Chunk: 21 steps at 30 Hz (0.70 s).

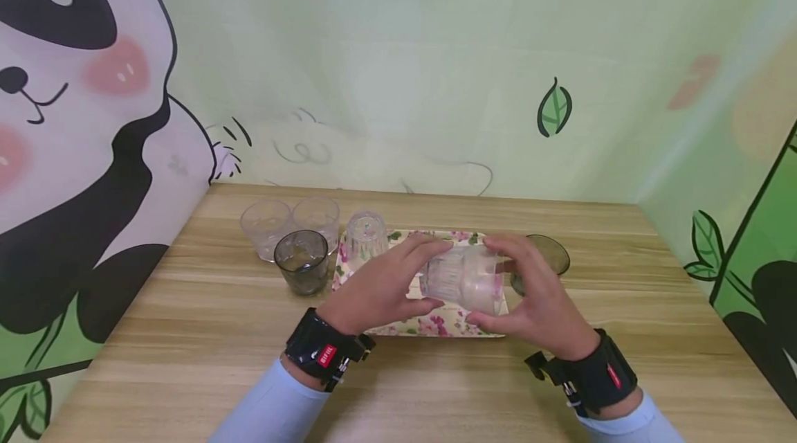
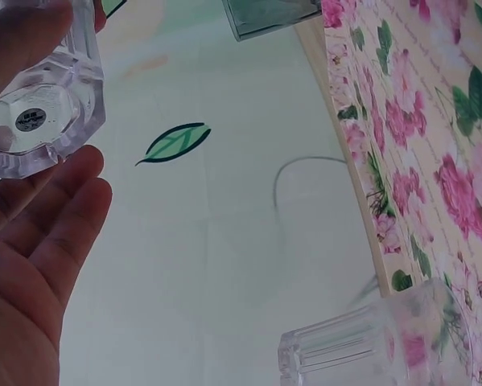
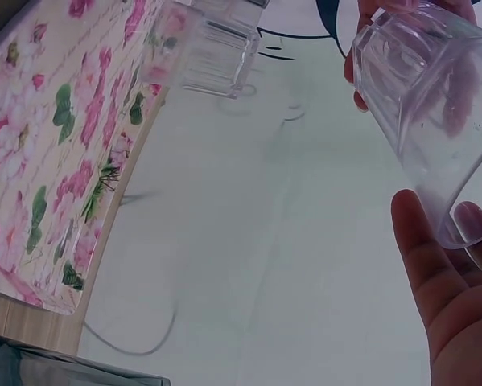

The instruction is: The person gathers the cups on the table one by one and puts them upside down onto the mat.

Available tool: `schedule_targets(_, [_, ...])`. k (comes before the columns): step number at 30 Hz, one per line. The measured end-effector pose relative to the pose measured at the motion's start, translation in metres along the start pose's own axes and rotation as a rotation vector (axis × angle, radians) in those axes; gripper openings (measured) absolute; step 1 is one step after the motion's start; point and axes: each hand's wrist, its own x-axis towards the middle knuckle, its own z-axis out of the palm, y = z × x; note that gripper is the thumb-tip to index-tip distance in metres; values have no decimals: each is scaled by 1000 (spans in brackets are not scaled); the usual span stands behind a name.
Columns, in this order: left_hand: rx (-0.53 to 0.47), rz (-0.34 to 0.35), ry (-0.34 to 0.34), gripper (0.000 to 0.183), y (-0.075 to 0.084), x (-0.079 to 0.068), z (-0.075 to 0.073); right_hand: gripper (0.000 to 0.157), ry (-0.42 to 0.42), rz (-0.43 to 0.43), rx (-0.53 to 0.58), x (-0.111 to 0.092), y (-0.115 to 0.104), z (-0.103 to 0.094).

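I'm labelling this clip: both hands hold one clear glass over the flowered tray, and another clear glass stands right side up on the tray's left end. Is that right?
Not quite: in the head view, the second glass stands upside down on the left end of the flowered tray. The left hand and right hand do hold the first glass over it.

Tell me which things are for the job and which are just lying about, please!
Seems part of the job:
left hand,
right hand,
held clear cup,
flowery tray,
upside-down clear cup on the tray

Just lying about now, maybe for later:
far-left clear cup,
second clear cup beside it,
left dark cup,
right dark cup
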Motion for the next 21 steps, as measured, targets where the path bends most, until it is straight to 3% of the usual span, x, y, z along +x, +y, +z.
schedule_targets(8, [1,25,17,77,-1,1,-2,98,-58,69,19,1,-1,-4])
schedule_targets(21, [5,21,6,76,-2,-2,-5,104,-125,110,-61,-1,0,-7])
